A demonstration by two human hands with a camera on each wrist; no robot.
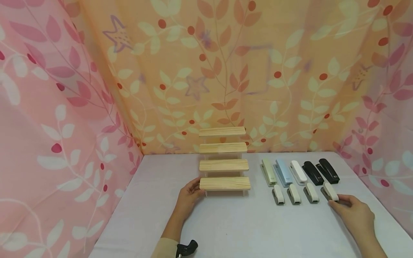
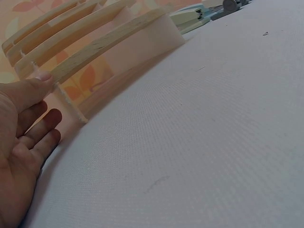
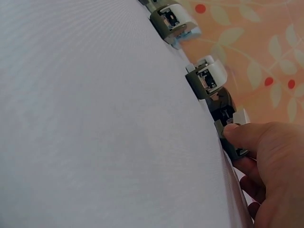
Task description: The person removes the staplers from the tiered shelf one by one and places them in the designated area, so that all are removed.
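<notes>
A stand with stepped pale wooden boards [image 1: 224,183] on clear side supports stands at the table's middle. My left hand [image 1: 189,199] is at the left end of its lowest board, thumb against the board's end in the left wrist view [image 2: 28,128]. To the right, my right hand [image 1: 356,216] pinches a small white-topped stapler [image 1: 330,191], the rightmost of the front row. The right wrist view has the thumb [image 3: 244,135] on its side, and the hand hides part of it. Its neighbour is a matching small stapler [image 1: 311,193].
Behind the small staplers lie larger ones: light green [image 1: 268,172], light blue [image 1: 283,173], white [image 1: 298,172] and two black, one being the far right stapler [image 1: 328,171]. A white cloth covers the table [image 1: 232,225]. Leaf-patterned curtains [image 1: 174,93] hang around the back and sides.
</notes>
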